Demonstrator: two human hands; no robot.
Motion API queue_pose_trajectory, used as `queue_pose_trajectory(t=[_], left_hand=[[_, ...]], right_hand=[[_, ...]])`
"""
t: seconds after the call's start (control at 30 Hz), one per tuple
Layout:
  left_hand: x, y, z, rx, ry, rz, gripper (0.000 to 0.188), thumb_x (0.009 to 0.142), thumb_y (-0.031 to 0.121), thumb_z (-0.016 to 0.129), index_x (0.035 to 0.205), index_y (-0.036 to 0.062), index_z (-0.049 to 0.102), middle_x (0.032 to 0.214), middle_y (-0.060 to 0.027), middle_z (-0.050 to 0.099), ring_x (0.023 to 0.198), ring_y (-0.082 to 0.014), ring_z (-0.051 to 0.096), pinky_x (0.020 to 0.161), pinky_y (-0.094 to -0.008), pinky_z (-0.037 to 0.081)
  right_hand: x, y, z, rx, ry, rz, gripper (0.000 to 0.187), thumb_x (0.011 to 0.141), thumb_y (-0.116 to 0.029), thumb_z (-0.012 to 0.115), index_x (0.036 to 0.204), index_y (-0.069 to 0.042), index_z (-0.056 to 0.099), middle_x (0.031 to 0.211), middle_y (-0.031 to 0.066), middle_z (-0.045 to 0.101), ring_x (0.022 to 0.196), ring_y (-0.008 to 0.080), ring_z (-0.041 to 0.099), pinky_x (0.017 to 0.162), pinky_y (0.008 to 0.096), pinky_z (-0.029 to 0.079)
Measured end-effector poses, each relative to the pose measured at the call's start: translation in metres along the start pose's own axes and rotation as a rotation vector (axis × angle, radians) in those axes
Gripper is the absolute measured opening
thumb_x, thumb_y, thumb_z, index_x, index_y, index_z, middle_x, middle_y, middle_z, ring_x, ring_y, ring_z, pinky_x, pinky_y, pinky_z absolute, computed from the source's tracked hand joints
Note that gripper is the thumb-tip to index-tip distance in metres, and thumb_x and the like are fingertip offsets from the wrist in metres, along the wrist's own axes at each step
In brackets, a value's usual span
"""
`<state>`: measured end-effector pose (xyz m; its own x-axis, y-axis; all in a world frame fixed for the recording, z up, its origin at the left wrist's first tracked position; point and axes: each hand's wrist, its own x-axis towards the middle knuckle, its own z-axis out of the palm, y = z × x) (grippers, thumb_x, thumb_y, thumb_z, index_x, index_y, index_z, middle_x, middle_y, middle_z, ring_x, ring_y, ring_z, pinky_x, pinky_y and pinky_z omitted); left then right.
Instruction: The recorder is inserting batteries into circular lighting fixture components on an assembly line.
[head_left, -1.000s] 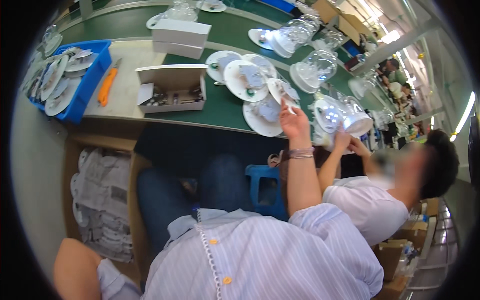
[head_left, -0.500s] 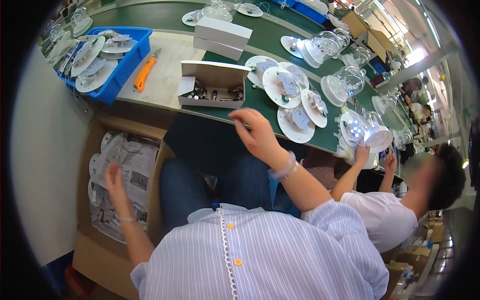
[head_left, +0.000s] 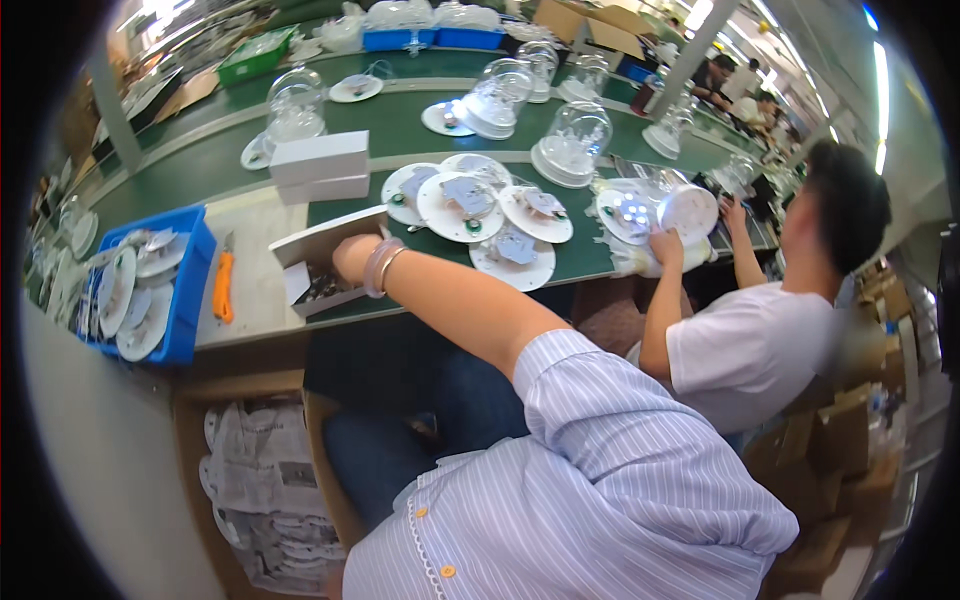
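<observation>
My right hand (head_left: 355, 258) reaches into a small white carton (head_left: 335, 232) at the table's front edge. Its fingers are hidden inside, among small dark and shiny pieces (head_left: 318, 288) too small to name. Several white round discs (head_left: 457, 207) with silvery plates and wires on them lie overlapping to the right of that carton. To its left is an orange utility knife (head_left: 223, 288). My left hand does not show. Below the table on the left, a large cardboard box (head_left: 315, 440) holds crumpled newspaper (head_left: 262, 450) and white discs.
A blue bin (head_left: 190, 310) full of wired discs stands at the left. Two stacked white boxes (head_left: 320, 167) sit behind the small carton. Clear domes (head_left: 573, 145) on white bases line the green table (head_left: 400, 130). A co-worker (head_left: 755, 330) at the right handles a lit disc (head_left: 630, 215).
My right hand has moved forward and left into the small carton. My left hand, earlier above the newspaper, has dropped out of sight. The view has swung to the right and up.
</observation>
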<state>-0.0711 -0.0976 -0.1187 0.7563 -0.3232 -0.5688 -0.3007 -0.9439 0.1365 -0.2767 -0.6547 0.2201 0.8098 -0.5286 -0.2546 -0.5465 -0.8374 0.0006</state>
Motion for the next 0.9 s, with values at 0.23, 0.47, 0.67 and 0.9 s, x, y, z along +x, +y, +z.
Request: queue_pose_trajectory(t=[0.23, 0.47, 0.67, 0.9], left_hand=[[0.008, 0.010, 0.015, -0.294, -0.168, -0.139, 0.030, 0.078, 0.014, 0.050, 0.099, -0.0072, 0.057, 0.098, -0.0248, 0.059, 0.095, -0.0346, 0.056, 0.081, -0.0419, 0.044], [0.010, -0.001, 0.024, -0.529, -0.288, -0.299, 0.031, 0.077, 0.017, 0.052, 0.094, -0.0076, 0.059, 0.093, -0.0254, 0.060, 0.091, -0.0347, 0.058, 0.077, -0.0427, 0.045], [0.019, -0.027, 0.021, -0.566, -0.254, -0.336, 0.032, 0.075, 0.020, 0.054, 0.089, -0.0080, 0.060, 0.089, -0.0258, 0.061, 0.087, -0.0348, 0.059, 0.074, -0.0433, 0.046], [0.041, -0.066, 0.022, -0.273, 0.109, -0.276, 0.044, 0.072, 0.028, 0.059, 0.092, -0.0102, 0.059, 0.092, -0.0252, 0.061, 0.089, -0.0364, 0.059, 0.078, -0.0443, 0.045]], right_hand=[[0.004, 0.008, 0.013, 0.055, 0.057, 0.081, 0.019, 0.072, -0.018, 0.061, 0.085, -0.007, 0.069, 0.091, 0.0147, 0.066, 0.086, 0.0281, 0.064, 0.074, 0.0380, 0.050], [0.006, 0.006, 0.015, 0.028, 0.043, 0.100, 0.019, 0.073, -0.015, 0.061, 0.088, -0.007, 0.069, 0.093, 0.0147, 0.065, 0.087, 0.0289, 0.063, 0.075, 0.0371, 0.050], [-0.012, 0.008, 0.007, 0.065, 0.250, -0.006, 0.012, 0.069, -0.010, 0.061, 0.077, -0.004, 0.068, 0.083, 0.0177, 0.064, 0.082, 0.0321, 0.063, 0.072, 0.0391, 0.050], [-0.035, 0.000, 0.000, 0.432, 0.676, -0.033, 0.014, 0.072, -0.013, 0.062, 0.081, -0.002, 0.063, 0.083, 0.0142, 0.062, 0.069, 0.0279, 0.060, 0.067, 0.0344, 0.050]])
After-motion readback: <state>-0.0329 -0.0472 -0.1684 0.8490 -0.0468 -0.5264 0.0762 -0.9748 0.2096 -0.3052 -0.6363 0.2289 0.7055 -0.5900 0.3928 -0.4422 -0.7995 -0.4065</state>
